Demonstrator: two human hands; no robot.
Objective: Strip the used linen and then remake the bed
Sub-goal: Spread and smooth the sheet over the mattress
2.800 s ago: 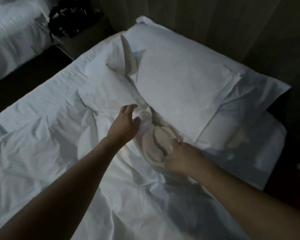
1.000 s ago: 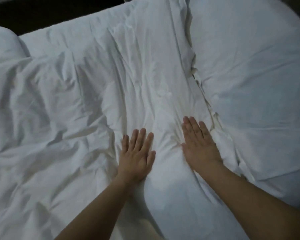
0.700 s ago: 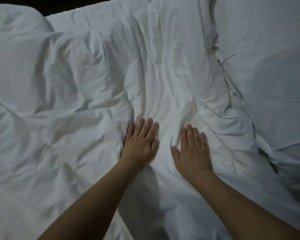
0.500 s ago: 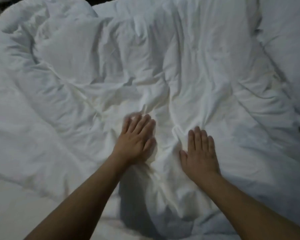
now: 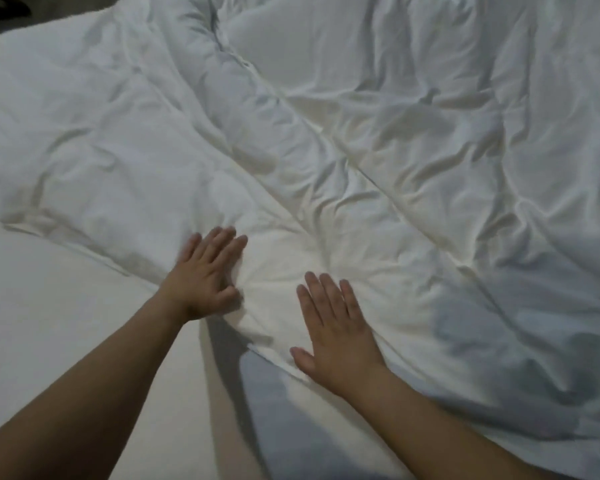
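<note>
A rumpled white duvet (image 5: 378, 140) covers most of the bed, its near edge running diagonally from the left down to the lower middle. My left hand (image 5: 201, 275) lies flat on the duvet close to that edge, fingers straight and slightly blurred. My right hand (image 5: 333, 323) presses palm-down on the duvet's edge, fingers spread. Smooth white bottom sheet (image 5: 66, 334) shows bare at the lower left, beneath my left forearm. No pillow is in view.
A dark strip of floor (image 5: 4, 8) shows past the bed's far left corner. The duvet bunches into a thick ridge (image 5: 229, 81) running up the middle. Shadow falls over the duvet at the lower right.
My view and both hands have travelled left along the bed, away from the pillows, sliding flat over the duvet. The pillows have left the view and bare sheet has appeared at lower left.
</note>
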